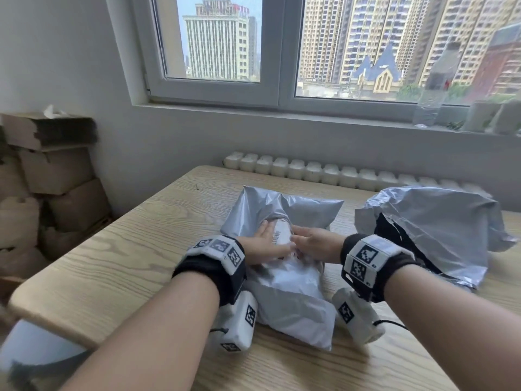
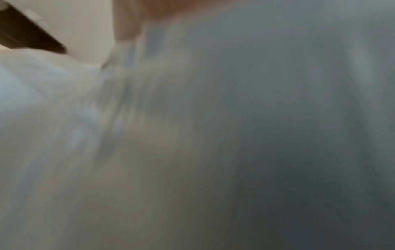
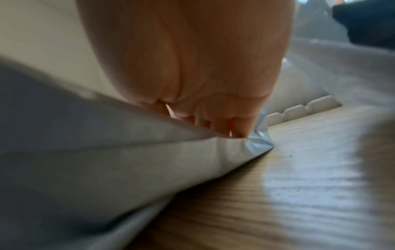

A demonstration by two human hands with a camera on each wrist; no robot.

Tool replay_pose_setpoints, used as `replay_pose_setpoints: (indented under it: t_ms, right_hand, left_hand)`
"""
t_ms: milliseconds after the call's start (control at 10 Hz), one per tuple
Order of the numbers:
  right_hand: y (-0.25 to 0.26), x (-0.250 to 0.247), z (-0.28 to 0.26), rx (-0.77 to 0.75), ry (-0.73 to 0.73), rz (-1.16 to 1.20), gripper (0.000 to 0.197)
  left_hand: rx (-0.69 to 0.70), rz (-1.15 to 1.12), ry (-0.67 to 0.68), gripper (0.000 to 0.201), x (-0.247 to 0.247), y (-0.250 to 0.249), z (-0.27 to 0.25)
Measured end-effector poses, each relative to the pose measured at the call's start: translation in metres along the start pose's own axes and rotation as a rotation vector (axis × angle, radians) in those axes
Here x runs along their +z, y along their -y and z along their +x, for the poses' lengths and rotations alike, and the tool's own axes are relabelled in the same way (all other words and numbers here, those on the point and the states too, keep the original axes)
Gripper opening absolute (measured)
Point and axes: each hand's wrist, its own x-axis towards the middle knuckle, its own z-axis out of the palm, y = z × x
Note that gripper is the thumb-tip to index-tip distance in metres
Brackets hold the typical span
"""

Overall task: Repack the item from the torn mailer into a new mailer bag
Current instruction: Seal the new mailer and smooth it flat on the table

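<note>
Hands meet at the middle of the wooden surface (image 1: 118,249), both on a white wrapped item (image 1: 282,238) w/ a barcode label that sits at the mouth of a grey mailer bag (image 1: 290,303). Left hand (image 1: 265,244) lies flat along the item's left side, fingers fairly straight & pressing it. Right hand (image 1: 313,244) comes in from the other side, fingers touching the item's right edge; can't tell if they curl round it or just push. Bag's lower part lies toward the person betw. the two forearms; its far end spreads flat toward the window. Torn mailer (image 1: 434,230), crumpled & gaping dark inside, lies apart on the right side of the surface. Right wrist view: right hand's fingers (image 3: 239,125) press down into grey-white plastic at the bag's edge, bag resting on wood. Left wrist view is only blurred grey plastic. Cardboard boxes (image 1: 42,187) stacked at left by the wall; radiator (image 1: 310,170) under the sill.
</note>
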Motion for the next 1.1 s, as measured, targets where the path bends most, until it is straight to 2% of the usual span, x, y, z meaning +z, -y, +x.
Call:
replay_pose_setpoints:
  t_ms: [100, 200, 300, 400, 500, 600, 700, 800, 900, 1000, 1100]
  right_hand:
    - [0.002, -0.005, -0.014, -0.046, -0.127, -0.12, 0.045]
    - [0.008, 0.009, -0.023, -0.141, -0.02, -0.158, 0.066]
    - [-0.001, 0.022, -0.019, -0.154, 0.038, -0.151, 0.081]
    - [-0.013, 0.028, -0.015, -0.122, 0.063, -0.006, 0.082]
    - [-0.024, 0.024, -0.021, -0.065, 0.13, -0.036, 0.062]
    - [-0.026, 0.008, -0.037, -0.003, 0.073, -0.139, 0.043]
    - [-0.023, -0.006, -0.043, 0.006, -0.12, -0.257, 0.038]
    - [-0.016, -0.008, -0.034, -0.074, -0.075, -0.344, 0.056]
    - [-0.012, 0.005, -0.017, -0.086, 0.08, -0.435, 0.07]
    - [-0.018, 0.008, 0.002, -0.022, 0.138, -0.455, 0.084]
    - [-0.026, 0.0, 0.012, 0.088, 0.109, -0.502, 0.068]
  left_hand:
    - [0.026, 0.027, 0.05, 0.081, -0.026, 0.008, -0.007]
    - [0.078, 0.089, 0.053, 0.093, -0.031, 0.016, -0.006]
    - [0.133, 0.195, 0.04, 0.088, -0.022, 0.021, -0.002]
    - [0.121, 0.169, 0.011, 0.083, -0.019, 0.031, 0.004]
    - [0.108, 0.065, -0.068, 0.073, -0.021, 0.032, 0.002]
    - [0.096, -0.02, -0.144, 0.059, -0.028, 0.02, 0.0]
    - [0.115, 0.087, -0.235, 0.047, -0.036, -0.003, 0.002]
    - [0.148, 0.269, -0.216, 0.061, -0.031, -0.02, 0.013]
    - [0.048, 0.4, -0.095, 0.077, -0.012, -0.016, 0.03]
    - [0.021, 0.294, -0.081, 0.08, -0.005, -0.003, 0.042]
    - [0.022, 0.247, -0.062, 0.083, -0.004, 0.002, 0.042]
